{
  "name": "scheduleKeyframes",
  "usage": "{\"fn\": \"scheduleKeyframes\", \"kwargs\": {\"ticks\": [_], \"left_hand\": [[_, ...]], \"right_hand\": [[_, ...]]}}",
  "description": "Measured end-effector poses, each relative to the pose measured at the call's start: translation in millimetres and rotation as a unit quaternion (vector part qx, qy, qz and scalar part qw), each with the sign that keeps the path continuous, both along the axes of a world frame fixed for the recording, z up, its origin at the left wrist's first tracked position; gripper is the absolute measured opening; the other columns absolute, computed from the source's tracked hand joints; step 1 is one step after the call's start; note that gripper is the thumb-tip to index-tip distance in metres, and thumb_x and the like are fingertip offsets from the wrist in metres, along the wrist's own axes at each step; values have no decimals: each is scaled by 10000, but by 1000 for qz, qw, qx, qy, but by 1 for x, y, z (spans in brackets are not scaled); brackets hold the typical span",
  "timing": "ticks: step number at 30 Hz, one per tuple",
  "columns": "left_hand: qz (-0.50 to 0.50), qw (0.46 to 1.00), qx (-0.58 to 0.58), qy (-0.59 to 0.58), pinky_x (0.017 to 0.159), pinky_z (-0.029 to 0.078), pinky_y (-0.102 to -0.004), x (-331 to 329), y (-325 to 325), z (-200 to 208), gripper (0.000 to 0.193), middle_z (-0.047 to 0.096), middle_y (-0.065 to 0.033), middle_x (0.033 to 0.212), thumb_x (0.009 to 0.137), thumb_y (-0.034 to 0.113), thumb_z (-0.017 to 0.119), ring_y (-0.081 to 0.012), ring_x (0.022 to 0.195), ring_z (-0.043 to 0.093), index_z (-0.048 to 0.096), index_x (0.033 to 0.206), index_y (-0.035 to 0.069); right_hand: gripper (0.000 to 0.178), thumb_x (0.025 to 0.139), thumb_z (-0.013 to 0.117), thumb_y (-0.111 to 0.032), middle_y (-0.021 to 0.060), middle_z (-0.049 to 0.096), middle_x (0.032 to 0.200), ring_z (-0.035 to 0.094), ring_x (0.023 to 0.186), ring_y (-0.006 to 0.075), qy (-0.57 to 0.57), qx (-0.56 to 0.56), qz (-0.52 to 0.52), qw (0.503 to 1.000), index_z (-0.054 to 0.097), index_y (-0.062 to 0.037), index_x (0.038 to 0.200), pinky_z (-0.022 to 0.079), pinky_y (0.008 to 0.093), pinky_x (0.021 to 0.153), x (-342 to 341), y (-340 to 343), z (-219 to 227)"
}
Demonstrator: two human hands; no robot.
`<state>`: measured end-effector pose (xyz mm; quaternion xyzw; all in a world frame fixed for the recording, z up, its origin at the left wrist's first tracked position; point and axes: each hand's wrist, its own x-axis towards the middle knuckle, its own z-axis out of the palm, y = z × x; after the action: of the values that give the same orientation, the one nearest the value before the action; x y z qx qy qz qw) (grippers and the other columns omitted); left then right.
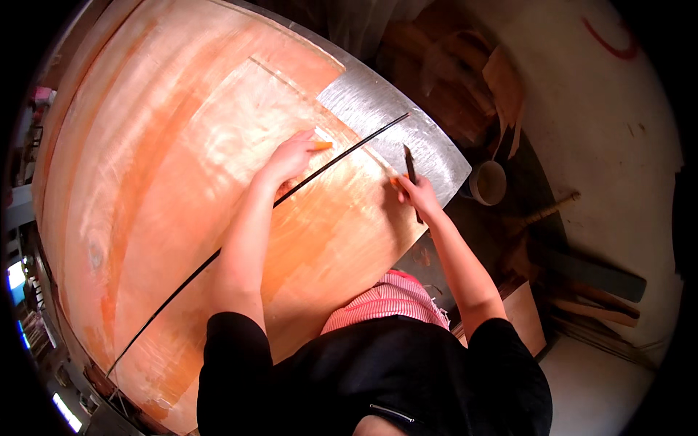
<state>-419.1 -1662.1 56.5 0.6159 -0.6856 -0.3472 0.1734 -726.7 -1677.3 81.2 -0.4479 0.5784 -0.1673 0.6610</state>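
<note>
A large, thin wood veneer sheet (240, 174) with orange and pale grain lies across the worktable. My left hand (289, 158) rests on it, fingers stretched out, one fingertip covered in orange. A small whitish strip shows beside those fingers; I cannot make out what it is. My right hand (416, 195), also with orange on a fingertip, grips a dark, narrow knife-like tool (410, 164) at the sheet's right edge, its tip pointing away from me. A long thin black rod (342, 158) runs diagonally over the sheet between my hands and passes beneath my left forearm.
A bare silvery metal plate (392, 102) forms the table's far right corner. Beyond it stand a white cup-like container (488, 182) and brown scraps (505, 94). A dark flat bar (596, 272) and thin strips lie at right. Clutter lines the far left edge.
</note>
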Motion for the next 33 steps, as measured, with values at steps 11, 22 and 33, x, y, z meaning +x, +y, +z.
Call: {"fn": "scheduleKeyframes", "kwargs": {"ticks": [11,22,33], "left_hand": [[228,955,-188,26,708,463,-343,-152,277,3,222,551,-155,1036,791,77,512,-273,827,578,560,991,-7],[314,930,172,-87,768,442,-379,-328,516,6,331,556,-128,988,803,295,486,-302,904,543,558,1073,116],[490,855,170,11,776,436,-411,-482,780,-56,337,597,-164,932,802,370,497,-346,880,555,592,1019,130]], "right_hand": [[182,858,472,-88,13,539,687,489,563,76,87,-107,225,964,589,-28,983,432,233,541,-138,159,-34],[313,787,521,-370,164,604,833,578,750,335,151,-205,597,761,588,-169,1018,457,390,666,-188,233,-87],[377,774,570,-370,52,630,894,553,816,153,115,10,716,688,612,-104,1038,429,293,736,-243,319,-151]]}}
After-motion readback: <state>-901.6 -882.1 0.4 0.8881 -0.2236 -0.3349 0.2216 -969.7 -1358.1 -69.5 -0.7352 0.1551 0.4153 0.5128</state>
